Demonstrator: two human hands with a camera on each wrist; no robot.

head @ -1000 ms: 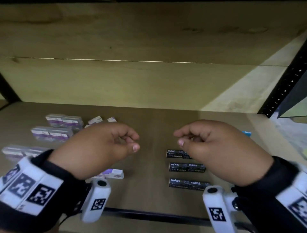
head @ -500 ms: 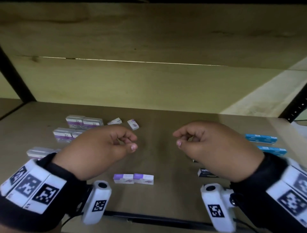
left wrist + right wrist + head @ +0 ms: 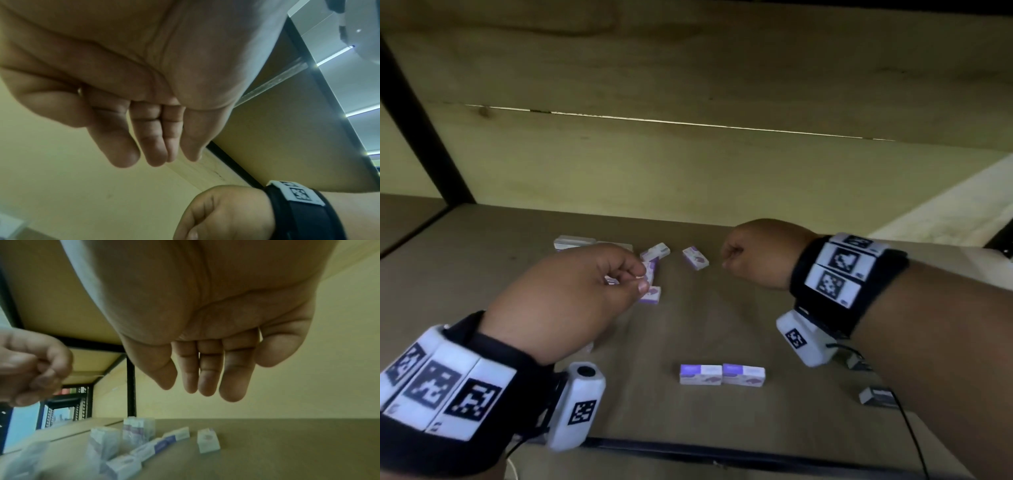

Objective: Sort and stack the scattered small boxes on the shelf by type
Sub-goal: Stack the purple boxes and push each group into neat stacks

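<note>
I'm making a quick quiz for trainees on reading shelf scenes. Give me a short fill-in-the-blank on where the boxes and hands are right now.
1. The two boxes side by side near the shelf's front edge are white and ____.
2. Neither the left hand nor the right hand holds a ____.
3. The lone box lies between the two ____.
4. The right hand's fingers point ____ toward the shelf board.

Missing words: purple; box; hands; down
</note>
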